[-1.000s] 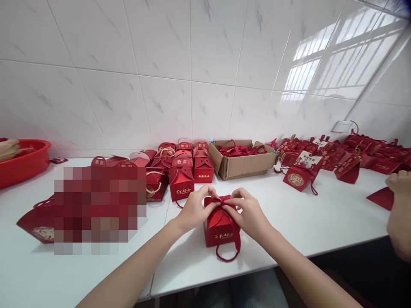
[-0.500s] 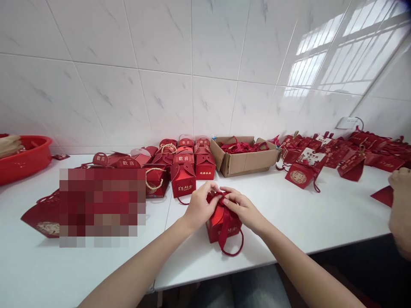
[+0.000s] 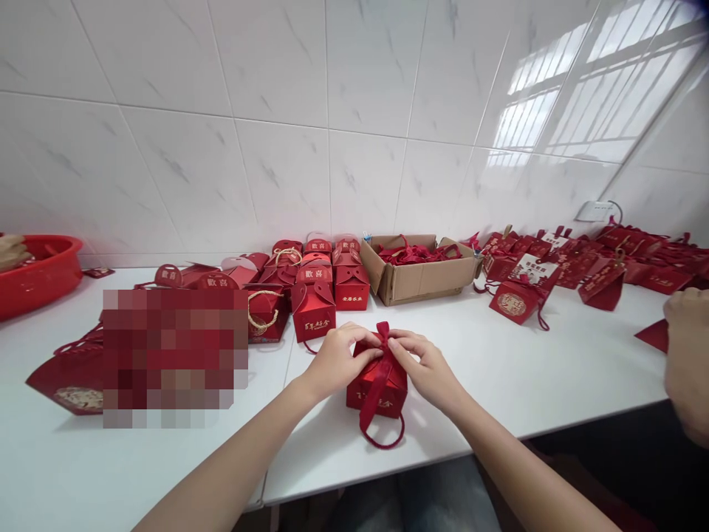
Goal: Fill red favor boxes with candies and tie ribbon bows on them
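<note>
A small red gift box (image 3: 360, 390) with gold lettering stands upright on the white table in front of me. Across its top and down its front runs a dark red ribbon (image 3: 377, 384), with a loop standing up at the knot. My left hand (image 3: 340, 358) pinches the ribbon at the knot from the left side. From the right, my right hand (image 3: 424, 362) presses thumb and fingers on the same knot. A red cord handle (image 3: 396, 442) hangs in a curve at the box's front. The fingertips partly hide the knot.
Several finished-looking red boxes (image 3: 314, 314) stand behind. An open cardboard carton (image 3: 426, 284) holds red ribbons. More red boxes (image 3: 518, 301) fill the right side, near another person's hand (image 3: 690, 355). A red basin (image 3: 44, 284) sits far left; a blurred patch covers some boxes.
A ribbon loop now stands up above the knot. The box has shifted slightly left and turned a little, and my hands have moved with it.
</note>
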The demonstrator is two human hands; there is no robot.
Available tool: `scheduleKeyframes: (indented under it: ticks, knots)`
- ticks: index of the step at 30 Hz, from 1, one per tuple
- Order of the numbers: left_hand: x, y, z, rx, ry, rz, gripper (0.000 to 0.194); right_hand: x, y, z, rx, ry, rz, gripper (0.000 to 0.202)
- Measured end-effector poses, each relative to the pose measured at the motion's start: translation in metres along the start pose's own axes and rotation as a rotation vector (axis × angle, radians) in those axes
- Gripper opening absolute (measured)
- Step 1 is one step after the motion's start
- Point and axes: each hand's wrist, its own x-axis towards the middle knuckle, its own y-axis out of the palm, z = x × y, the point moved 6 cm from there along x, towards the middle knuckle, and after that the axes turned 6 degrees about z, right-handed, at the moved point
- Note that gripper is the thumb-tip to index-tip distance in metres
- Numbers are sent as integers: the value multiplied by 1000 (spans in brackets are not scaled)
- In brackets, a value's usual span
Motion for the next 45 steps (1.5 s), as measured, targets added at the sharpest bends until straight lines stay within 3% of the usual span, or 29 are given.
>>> scheduleKeyframes:
  ticks: [5, 10, 15, 20, 23, 28, 34, 38, 45]
  knots:
    - [1, -2, -1, -5, 10, 16, 12, -6, -16, 4, -227, -200, -15, 28]
    - [0, -1, -3, -9, 35, 31, 14, -11, -19, 10, -406, -318, -27, 21]
    - [0, 0, -3, -5, 40, 39, 14, -7, -21, 14, -176, -175, 100, 21]
    - [0, 1, -5, 5, 58, 69, 16, 15, -32, 9, -121, -65, 17, 36]
    - [0, 1, -7, 1, 77, 78, 18, 29, -24, 9, -66, -58, 135, 43]
    - [0, -3, -7, -38, 80, 17, 17, 35, -18, 15, 4, -59, 254, 22]
    - [1, -7, -3, -13, 47, -116, 12, 29, -16, 19, -10, -202, 372, 17]
    - [2, -8, 0, 8, 28, -135, 13, 24, -17, 20, -122, -298, 417, 20]
    - [3, -12, 2, 47, -13, -127, 19, 15, -21, 19, -170, -336, 523, 29]
